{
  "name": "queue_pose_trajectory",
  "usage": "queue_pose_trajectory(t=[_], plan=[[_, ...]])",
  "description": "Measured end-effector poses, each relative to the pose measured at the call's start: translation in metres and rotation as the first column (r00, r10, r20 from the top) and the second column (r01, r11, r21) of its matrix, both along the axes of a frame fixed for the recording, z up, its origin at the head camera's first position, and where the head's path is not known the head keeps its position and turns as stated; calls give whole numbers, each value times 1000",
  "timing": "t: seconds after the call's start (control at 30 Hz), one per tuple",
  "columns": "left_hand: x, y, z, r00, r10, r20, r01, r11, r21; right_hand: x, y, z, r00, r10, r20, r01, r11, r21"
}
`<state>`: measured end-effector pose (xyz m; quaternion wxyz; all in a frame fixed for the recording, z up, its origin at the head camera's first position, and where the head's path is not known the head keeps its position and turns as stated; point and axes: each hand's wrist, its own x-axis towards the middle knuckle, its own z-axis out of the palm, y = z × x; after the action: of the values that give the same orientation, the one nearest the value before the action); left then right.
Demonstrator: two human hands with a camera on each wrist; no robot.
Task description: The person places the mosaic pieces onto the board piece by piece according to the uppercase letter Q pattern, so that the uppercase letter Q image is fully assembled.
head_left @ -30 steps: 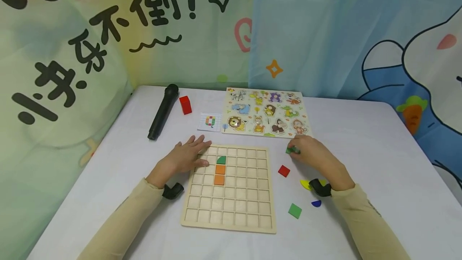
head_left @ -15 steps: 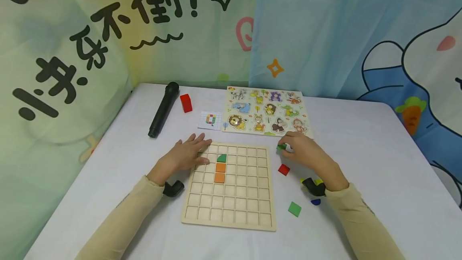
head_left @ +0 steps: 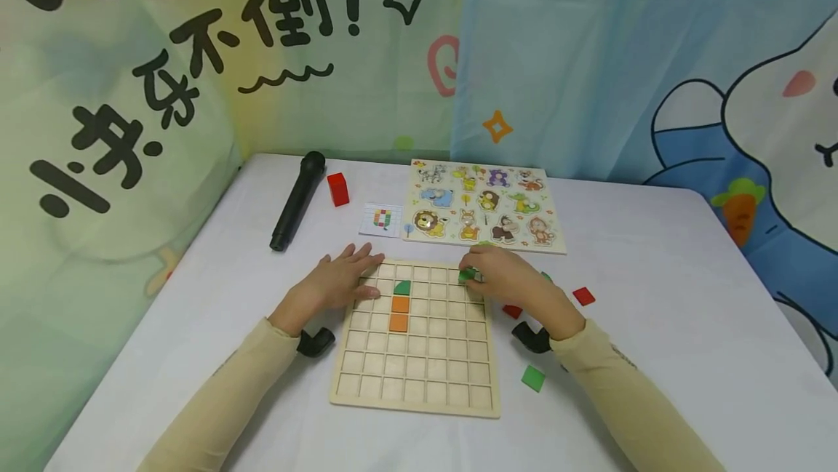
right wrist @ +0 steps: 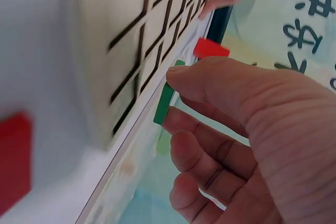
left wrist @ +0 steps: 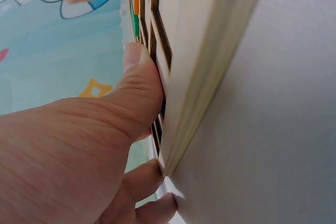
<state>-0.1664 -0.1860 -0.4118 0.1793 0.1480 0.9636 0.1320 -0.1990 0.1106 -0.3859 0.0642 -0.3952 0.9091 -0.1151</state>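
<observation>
A wooden grid board (head_left: 419,366) lies on the white table in the head view. In its upper left part sit a green quarter-round piece (head_left: 402,288) and two orange square tiles (head_left: 400,305) in a column below it. My left hand (head_left: 330,284) rests on the board's upper left corner with fingers spread; in the left wrist view its thumb (left wrist: 137,77) presses on the grid. Over the board's upper right corner, my right hand (head_left: 509,281) pinches a green tile (right wrist: 167,95) between thumb and fingers. The right wrist view shows that tile edge-on.
Right of the board lie a green square tile (head_left: 533,378), two red tiles (head_left: 584,296) and a green piece (head_left: 546,276) half behind the right wrist. Behind the board are an animal puzzle (head_left: 484,203), a pattern card (head_left: 381,220), a red block (head_left: 338,189) and a black microphone (head_left: 297,199).
My right hand has moved left from the table to the board's upper right corner, carrying the green tile. Its arm now covers the yellow and blue pieces. The left hand has stayed put.
</observation>
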Motion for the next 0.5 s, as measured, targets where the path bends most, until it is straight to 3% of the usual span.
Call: queue_pose_trajectory(t=[0.3,0.5], plan=[[0,-1,1,1000,2,7,-2,1000,9,4,-39,2,995,104,11,-104,994,41],[-2,-2,0,1000,4,6,-4,1000,4,9,-57,0,992,121,28,-123,991,55]])
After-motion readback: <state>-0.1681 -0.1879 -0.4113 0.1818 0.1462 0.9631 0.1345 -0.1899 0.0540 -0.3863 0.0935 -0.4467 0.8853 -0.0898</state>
